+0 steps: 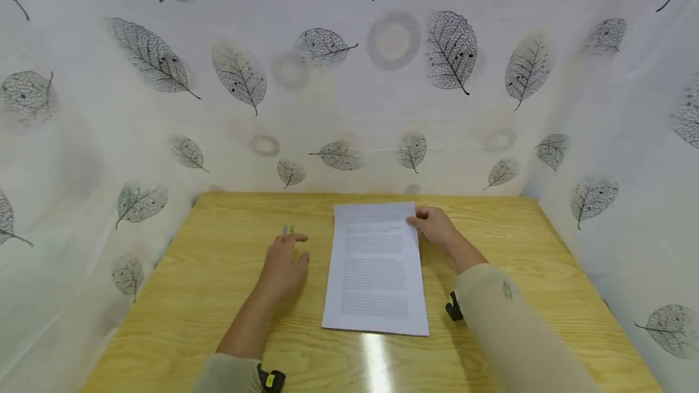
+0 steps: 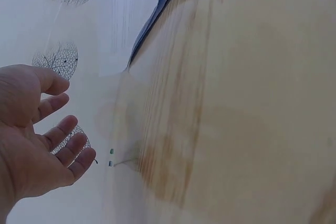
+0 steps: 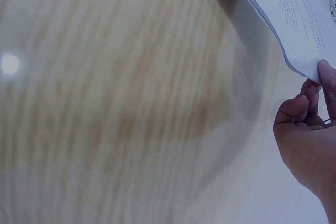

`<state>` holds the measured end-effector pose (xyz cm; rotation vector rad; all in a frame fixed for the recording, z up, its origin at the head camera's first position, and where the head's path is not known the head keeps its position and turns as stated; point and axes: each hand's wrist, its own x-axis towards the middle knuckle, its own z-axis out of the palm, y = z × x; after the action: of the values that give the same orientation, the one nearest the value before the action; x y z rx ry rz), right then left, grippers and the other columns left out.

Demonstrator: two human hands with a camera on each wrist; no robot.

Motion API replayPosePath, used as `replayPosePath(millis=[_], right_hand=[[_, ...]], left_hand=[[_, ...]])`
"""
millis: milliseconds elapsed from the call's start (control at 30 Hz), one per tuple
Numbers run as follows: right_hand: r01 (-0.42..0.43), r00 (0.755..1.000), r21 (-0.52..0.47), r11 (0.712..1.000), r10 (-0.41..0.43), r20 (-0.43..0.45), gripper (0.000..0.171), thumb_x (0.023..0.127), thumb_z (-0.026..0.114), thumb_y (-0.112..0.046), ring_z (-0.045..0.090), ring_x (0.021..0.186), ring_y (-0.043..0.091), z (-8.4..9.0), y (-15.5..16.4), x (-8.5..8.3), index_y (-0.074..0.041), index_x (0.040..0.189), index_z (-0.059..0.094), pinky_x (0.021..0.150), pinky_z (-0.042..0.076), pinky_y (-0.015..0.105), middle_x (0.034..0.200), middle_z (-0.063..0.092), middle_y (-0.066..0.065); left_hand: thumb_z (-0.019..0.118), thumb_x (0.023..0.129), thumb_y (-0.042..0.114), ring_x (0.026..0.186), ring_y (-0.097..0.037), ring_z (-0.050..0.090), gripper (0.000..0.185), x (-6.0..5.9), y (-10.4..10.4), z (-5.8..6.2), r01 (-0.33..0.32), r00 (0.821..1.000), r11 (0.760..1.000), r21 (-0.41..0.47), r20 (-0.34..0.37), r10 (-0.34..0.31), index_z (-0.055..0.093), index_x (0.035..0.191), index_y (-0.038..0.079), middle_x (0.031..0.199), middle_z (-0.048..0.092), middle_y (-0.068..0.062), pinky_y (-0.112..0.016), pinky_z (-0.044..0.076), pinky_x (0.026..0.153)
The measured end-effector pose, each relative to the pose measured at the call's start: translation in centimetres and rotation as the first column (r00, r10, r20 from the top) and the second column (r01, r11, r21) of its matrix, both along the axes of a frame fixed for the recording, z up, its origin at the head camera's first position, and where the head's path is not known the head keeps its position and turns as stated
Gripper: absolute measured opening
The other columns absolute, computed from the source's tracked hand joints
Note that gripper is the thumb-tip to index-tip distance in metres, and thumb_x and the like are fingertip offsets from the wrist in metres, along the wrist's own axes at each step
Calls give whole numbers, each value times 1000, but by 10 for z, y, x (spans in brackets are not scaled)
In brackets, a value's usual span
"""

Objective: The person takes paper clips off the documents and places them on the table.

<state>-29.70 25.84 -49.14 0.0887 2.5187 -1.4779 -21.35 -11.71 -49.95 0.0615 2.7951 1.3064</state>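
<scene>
Pinching the far right corner of the sheets of paper [image 1: 375, 268], the right hand [image 1: 435, 227] has its thumb on top and its fingers curled under the edge; the right wrist view shows that corner [image 3: 307, 69] lifted a little off the table [image 1: 207, 296]. More than one sheet, judging by the layered edge in that view. The paper carries printed text in blocks and lies lengthwise near the middle of the table, slightly toward the right, its near edge well short of the near edge of the table.

Left hand [image 1: 284, 262] grasps nothing: palm down above the table, left of the paper, fingers loosely spread and relaxed. The left wrist view shows the palm [image 2: 31, 140] with fingers gently bent and nothing in it. Just beyond its fingertips lie two paper clips [image 1: 287, 230], side by side on the wood, toward the far edge; whether the fingertips touch them cannot be told.

Table is light wood grain. A white cloth with grey leaf prints [image 1: 349, 77] hangs behind the far edge and along both sides. Beige sleeves on both arms; a small black-and-yellow device [image 1: 452, 306] sits at the right wrist.
</scene>
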Motion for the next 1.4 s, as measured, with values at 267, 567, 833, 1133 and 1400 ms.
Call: replayPosePath(millis=[267, 567, 833, 1133, 1400], right_hand=[[35, 998, 124, 992, -30, -48, 35, 110, 62, -21, 63, 110, 26, -6, -3, -11, 1, 136, 71, 92, 52, 35, 136, 71, 21], [65, 991, 333, 940, -23, -131, 38, 104, 68, -20, 70, 111, 34, -18, -5, -12, 4, 132, 73, 94, 57, 39, 131, 76, 24], [48, 997, 421, 906, -15, -81, 44, 102, 72, -18, 70, 122, 41, -9, -9, -3, 5, 138, 68, 107, 57, 51, 132, 75, 25], [63, 998, 414, 908, -53, -37, 62, 103, 73, -18, 68, 112, 36, -10, -12, -1, -5, 158, 47, 95, 58, 46, 134, 68, 27], [17, 998, 464, 886, 12, -61, 35, 104, 72, -19, 64, 98, 26, -11, -13, 0, -10, 138, 70, 85, 51, 37, 114, 74, 16]], left_hand=[[62, 109, 22, 154, -51, 40, 43, 5, 3, 0, 4, 1000, 1000, 8, 0, -4, 58, 151, 14, 164, 43, -23, -72, 45, 118], [62, 109, 23, 152, -49, 43, 42, 13, 7, 3, 10, 1000, 1000, 5, 0, -10, 58, 150, 15, 164, 44, -22, -71, 47, 118], [61, 109, 25, 154, -50, 42, 44, 17, 8, 9, 15, 1000, 1000, -3, 6, -15, 57, 152, 14, 164, 43, -22, -71, 45, 119], [61, 110, 25, 156, -49, 39, 43, 21, 8, 8, 17, 1000, 1000, -2, 18, -17, 57, 151, 15, 164, 43, -21, -71, 43, 121], [61, 110, 25, 156, -47, 39, 43, 23, 7, 7, 15, 1000, 1000, -9, 28, -14, 58, 151, 16, 165, 42, -19, -70, 43, 121]])
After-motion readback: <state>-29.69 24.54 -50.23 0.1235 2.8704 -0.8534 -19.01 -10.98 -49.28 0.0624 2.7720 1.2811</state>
